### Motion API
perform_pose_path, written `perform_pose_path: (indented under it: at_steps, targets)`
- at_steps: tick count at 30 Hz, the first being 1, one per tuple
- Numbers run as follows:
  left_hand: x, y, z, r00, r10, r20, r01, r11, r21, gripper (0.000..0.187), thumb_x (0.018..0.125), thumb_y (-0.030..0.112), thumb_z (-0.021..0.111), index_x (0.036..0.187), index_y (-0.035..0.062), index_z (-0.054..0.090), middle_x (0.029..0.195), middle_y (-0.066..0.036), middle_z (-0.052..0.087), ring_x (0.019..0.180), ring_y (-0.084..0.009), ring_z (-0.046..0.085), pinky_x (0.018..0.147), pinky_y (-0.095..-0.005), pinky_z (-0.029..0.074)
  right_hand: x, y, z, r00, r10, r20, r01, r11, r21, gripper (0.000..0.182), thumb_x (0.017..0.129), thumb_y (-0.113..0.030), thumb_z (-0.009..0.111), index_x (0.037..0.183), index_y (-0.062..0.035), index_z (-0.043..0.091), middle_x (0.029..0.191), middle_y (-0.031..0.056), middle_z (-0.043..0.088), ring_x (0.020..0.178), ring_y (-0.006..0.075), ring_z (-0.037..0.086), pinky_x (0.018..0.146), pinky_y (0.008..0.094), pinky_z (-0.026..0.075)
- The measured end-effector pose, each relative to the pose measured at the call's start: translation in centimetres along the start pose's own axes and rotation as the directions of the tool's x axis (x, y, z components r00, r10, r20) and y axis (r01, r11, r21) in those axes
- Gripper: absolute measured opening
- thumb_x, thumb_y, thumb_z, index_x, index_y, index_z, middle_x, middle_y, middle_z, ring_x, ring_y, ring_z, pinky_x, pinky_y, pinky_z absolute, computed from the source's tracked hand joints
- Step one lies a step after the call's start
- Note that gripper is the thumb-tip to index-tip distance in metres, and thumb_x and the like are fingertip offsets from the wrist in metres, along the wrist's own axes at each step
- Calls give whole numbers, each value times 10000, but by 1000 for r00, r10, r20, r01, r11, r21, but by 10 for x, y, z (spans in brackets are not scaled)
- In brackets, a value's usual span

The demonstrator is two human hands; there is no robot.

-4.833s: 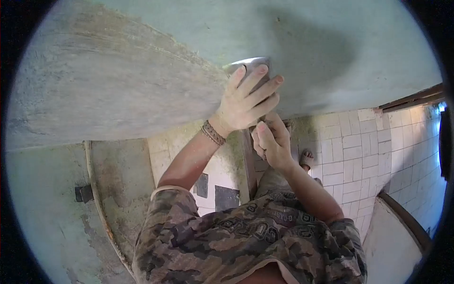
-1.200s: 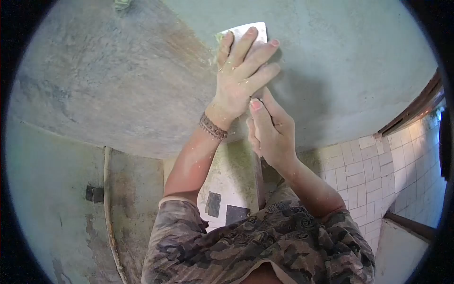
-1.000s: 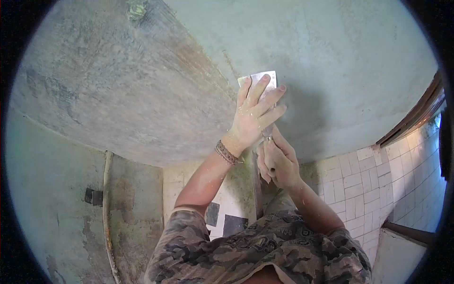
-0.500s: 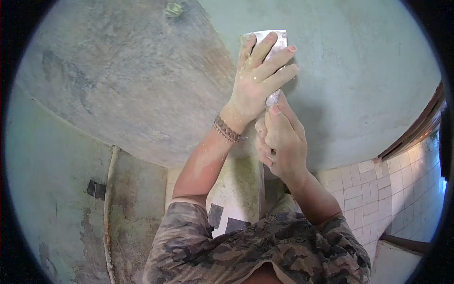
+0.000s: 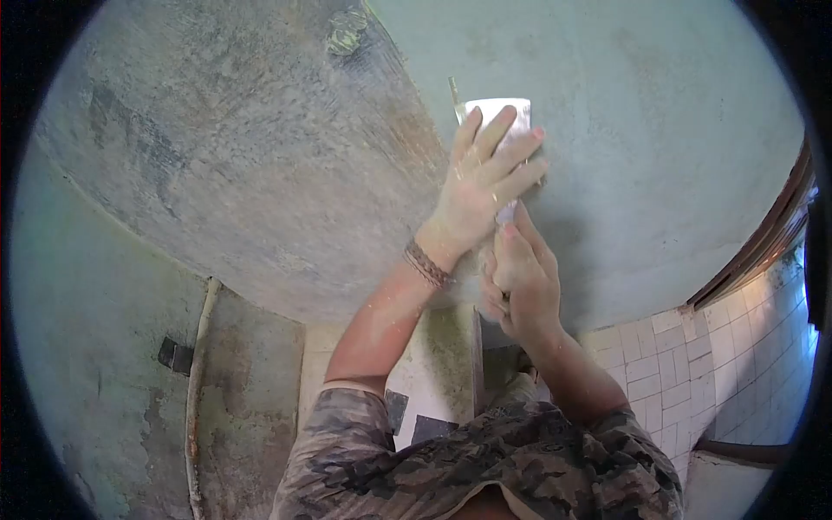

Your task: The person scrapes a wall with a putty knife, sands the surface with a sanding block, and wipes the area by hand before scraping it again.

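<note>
A wide metal scraper lies against the surface where pale green paint borders a bare grey area. My right hand is closed around its handle, which the fingers mostly hide. Across the blade lies my left hand, flat with fingers spread, pressing on the metal. Pale dust coats both hands. A thin strip sticks up at the blade's left corner. A braided bracelet circles my left wrist.
A greenish patch remains on the grey area. A pipe runs down the stained wall at left, beside a dark box. White tiles cover the lower right, below a brown frame.
Both hands and the scraper have shifted down and slightly right in view. The thin strip now shows at the blade's left corner. The whole view has tilted a little.
</note>
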State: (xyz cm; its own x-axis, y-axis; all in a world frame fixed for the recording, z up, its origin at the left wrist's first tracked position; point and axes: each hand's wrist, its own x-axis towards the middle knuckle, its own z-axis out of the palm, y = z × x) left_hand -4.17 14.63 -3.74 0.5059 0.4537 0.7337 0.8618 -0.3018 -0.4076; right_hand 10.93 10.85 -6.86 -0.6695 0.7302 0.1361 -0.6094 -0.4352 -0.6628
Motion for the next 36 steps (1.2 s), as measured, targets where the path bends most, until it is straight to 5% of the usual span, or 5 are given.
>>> perform_pose_path:
  at_steps: [13,18,24,30,36]
  targets:
    - [24,-8,-1,992,-30,-125,21,997,-69,190,816,175,572,979,135,663,1287,-59,616,1297,-347,470,1128,-547,259,6,-21,9,999,-55,-5,54,994,-99,405,1055,-277,413,1390,-50,442,590,-47,404,384,25,348,316,201,259]
    - [67,-27,-23,956,0,-292,-24,997,-80,135,818,179,589,929,145,660,1241,-38,646,1265,-336,507,1130,-545,266,15,-46,44,984,-141,111,142,990,-4,414,1054,-272,415,1393,-35,436,602,-40,420,398,25,365,320,189,262]
    - [48,-17,-7,975,-20,-221,13,999,-33,146,814,202,618,911,131,701,1183,-70,680,1192,-354,568,1089,-511,319,15,-32,17,988,-121,98,128,990,-60,393,1050,-255,419,1396,-71,449,617,-44,432,406,19,371,330,183,272]
    - [72,-32,-21,939,25,-343,-48,997,-58,89,796,173,617,877,142,634,1195,-41,656,1250,-325,510,1121,-526,281,24,-52,40,986,-122,114,127,991,-44,375,1045,-242,422,1363,-49,472,634,-45,440,410,20,371,333,190,273]
    - [43,-13,-1,979,-26,-200,28,1000,6,93,782,167,641,858,133,682,1163,-62,682,1203,-332,549,1074,-494,333,11,-29,12,987,-126,104,134,988,-79,379,1039,-239,435,1377,-68,466,656,-50,456,419,13,382,335,190,276]
